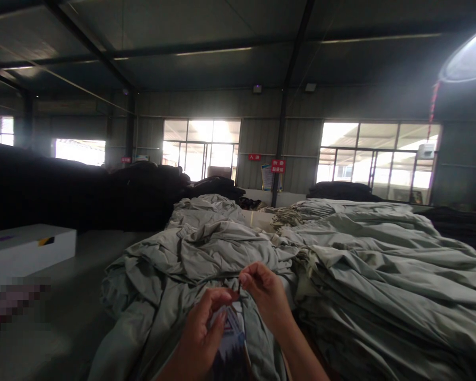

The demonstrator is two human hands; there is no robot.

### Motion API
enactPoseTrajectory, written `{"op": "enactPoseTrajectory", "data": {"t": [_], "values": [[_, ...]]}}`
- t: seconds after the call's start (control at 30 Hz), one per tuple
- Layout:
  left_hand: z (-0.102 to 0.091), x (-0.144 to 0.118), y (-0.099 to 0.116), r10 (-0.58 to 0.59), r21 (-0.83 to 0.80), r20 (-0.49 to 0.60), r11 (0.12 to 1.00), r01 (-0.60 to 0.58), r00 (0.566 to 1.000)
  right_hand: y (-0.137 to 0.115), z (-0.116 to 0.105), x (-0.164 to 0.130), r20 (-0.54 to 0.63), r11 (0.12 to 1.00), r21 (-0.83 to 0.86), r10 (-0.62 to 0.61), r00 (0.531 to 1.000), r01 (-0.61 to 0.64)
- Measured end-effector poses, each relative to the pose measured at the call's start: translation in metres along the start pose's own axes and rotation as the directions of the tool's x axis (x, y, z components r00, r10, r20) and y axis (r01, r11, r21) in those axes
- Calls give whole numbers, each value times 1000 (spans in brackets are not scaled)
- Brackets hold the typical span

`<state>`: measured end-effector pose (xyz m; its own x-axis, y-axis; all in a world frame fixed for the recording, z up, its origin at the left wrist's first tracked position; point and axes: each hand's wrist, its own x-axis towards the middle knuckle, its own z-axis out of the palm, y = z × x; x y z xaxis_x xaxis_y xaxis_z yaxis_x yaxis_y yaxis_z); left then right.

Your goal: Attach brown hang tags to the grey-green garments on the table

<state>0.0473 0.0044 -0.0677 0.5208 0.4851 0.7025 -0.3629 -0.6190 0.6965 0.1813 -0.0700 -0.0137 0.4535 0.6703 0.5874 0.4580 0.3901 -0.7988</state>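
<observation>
We're tagging: left hand (200, 330) gripping a hangtag (230, 338), right hand (262, 293) pinching its string shut at the grey-green garment (206, 254). Next probably needs threading.

Grey-green garments (365, 264) lie heaped across the work table (257, 218).

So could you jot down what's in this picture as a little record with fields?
place: large hall with windows along the far wall
left hand: holds a printed card or tag, fingers curled on it
right hand: fingertips pinched together just above the card, perhaps on a thin string; too small to tell
under the hands: heap of grey-green garments
to the right: stacked grey-green fabric
to the left: white box, dark fabric piles behind
</observation>
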Motion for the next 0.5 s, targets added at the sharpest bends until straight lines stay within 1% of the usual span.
{"op": "enactPoseTrajectory", "data": {"t": [0.03,0.07,0.1,0.17,0.2,0.23,0.3,0.33,0.37,0.43,0.5], "values": [[0,0,0,14,32,-10,999,-13,1000,1,0,0,-2,1000,-3,1,1000,-1],[0,1,1,24,80,-54,997,-20,998,2,-1,1,-6,1000,-7,1,1000,-1],[-1,3,2,31,134,-123,991,-15,992,2,-1,1,-11,1000,-13,0,1000,0],[-4,7,7,32,229,-263,973,30,964,3,-1,1,-22,1000,-26,-6,1000,6],[-5,9,10,16,254,-304,965,65,953,3,-1,1,-26,999,-31,-11,1000,10],[-5,12,14,-17,258,-321,960,104,947,2,-1,1,-29,999,-34,-19,999,18],[-3,17,21,-126,222,-285,956,193,950,1,0,-1,-37,998,-39,-49,998,47],[-1,19,24,-201,186,-246,950,250,948,-1,0,-1,-39,997,-44,-68,997,67],[2,22,25,-285,141,-199,938,315,938,-3,1,-3,-40,995,-50,-94,995,92],[7,27,26,-447,49,-111,890,454,888,-7,3,-5,-17,985,-66,-161,987,160],[10,33,24,-505,-5,-122,861,508,855,-11,7,-7,38,970,-70,-231,972,233]]}}
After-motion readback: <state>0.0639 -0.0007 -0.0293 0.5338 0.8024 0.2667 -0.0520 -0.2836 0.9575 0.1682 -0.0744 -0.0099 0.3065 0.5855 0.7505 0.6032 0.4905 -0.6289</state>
